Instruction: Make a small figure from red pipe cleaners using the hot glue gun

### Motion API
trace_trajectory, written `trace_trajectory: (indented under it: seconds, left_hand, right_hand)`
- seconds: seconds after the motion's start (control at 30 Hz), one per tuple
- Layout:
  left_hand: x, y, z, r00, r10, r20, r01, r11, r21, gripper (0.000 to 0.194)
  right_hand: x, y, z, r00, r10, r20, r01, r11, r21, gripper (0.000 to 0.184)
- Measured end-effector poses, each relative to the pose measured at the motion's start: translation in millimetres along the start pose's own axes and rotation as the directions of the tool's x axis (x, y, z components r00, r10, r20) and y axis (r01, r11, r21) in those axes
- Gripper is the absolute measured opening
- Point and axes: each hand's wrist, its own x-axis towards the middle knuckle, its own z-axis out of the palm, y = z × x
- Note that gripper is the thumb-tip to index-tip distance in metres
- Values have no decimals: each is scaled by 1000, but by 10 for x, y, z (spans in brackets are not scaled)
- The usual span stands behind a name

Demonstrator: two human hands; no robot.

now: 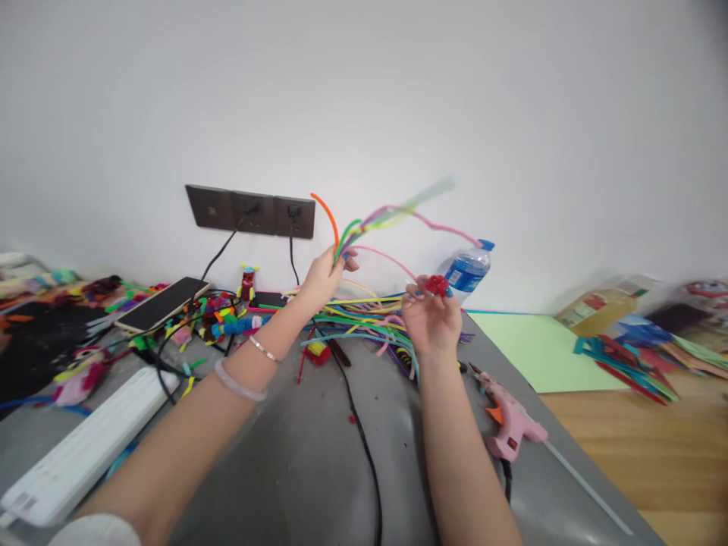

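Raised in front of the wall, my left hand is closed around a loose bunch of pipe cleaners in orange, green, purple, yellow and pink. Their far ends fan out to the right, and some are blurred. My right hand is lifted beside it, its fingertips pinching a small red bundle that looks like coiled pipe cleaner. One pink strand arcs from the left hand toward the right fingers; whether it touches them I cannot tell. Below both hands lies a pile of multicoloured pipe cleaners.
A pink glue gun with its glue stick lies at right. A blue-labelled bottle tilts behind my right hand. A white power strip, phone and small figures occupy the left. A black cord crosses the grey table.
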Motion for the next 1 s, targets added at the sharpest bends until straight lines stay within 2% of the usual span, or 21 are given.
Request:
trace_trajectory:
  seconds: [0.07,0.17,0.2,0.23,0.27,0.3,0.33,0.37,0.4,0.43,0.5,0.6,0.63,0.7,0.73,0.8,0.83,0.87,0.93,1.0]
  left_hand:
    - [45,140,14,988,2,-153,-33,980,-198,11]
    - [53,555,-27,945,-81,-317,-87,873,-480,10]
    - [22,730,-65,948,-113,-297,-78,823,-563,12]
    - [-30,902,-115,971,-136,-195,-18,778,-628,12]
    - [-101,1056,-171,988,-153,-6,111,743,-660,13]
    - [-189,1175,-230,952,-172,252,296,722,-626,13]
    - [-286,1249,-286,848,-196,492,469,708,-528,15]
    - [-389,1271,-335,706,-235,668,602,697,-390,15]
    - [-490,1243,-375,587,-283,758,680,681,-272,14]
    - [-588,1173,-406,541,-331,773,718,660,-220,15]
    - [-763,958,-447,547,-443,711,769,601,-217,20]
    - [-974,651,-484,481,-587,651,849,498,-177,20]
    - [-1027,582,-494,489,-610,623,847,502,-174,17]
    - [-1095,489,-509,573,-623,532,802,562,-203,15]
    - [-1105,455,-512,601,-631,491,786,579,-218,13]
    - [-1065,391,-497,615,-655,440,784,568,-250,12]
    - [-1015,359,-479,610,-682,404,792,549,-269,12]
    - [-947,330,-451,630,-685,365,776,553,-302,15]
    - [-776,291,-375,706,-656,267,704,610,-364,16]
    - [-607,300,-289,763,-630,146,625,659,-418,16]
  right_hand:
    - [-7,-33,0,1000,-7,29,6,999,36,25]
    - [-10,-73,-19,999,-33,31,30,995,90,26]
    - [-8,-81,-29,999,-43,21,40,993,110,26]
    - [-5,-86,-40,999,-50,8,49,990,130,26]
    - [-2,-87,-52,999,-52,-2,52,987,150,26]
    - [2,-85,-63,999,-48,-8,49,984,170,27]
    - [6,-81,-75,999,-40,-11,41,981,188,27]
    - [9,-74,-85,999,-30,-12,32,979,202,28]
    - [13,-66,-95,1000,-21,-13,24,977,212,28]
    - [16,-57,-104,1000,-15,-17,18,976,216,29]
    - [19,-40,-118,1000,-4,-31,11,978,206,28]
    - [19,-28,-130,999,14,-33,-8,983,186,26]
    - [18,-29,-131,999,20,-29,-14,983,185,25]
    - [16,-37,-131,999,22,-28,-16,981,193,25]
    - [14,-43,-131,999,18,-35,-11,980,200,25]
    - [14,-58,-133,999,5,-53,7,975,221,26]
    - [15,-67,-135,998,-2,-59,15,972,235,27]
    - [16,-76,-138,998,-8,-63,23,968,252,28]
    - [22,-95,-146,998,-15,-63,33,957,287,30]
    - [29,-116,-152,997,-27,-68,47,949,313,30]
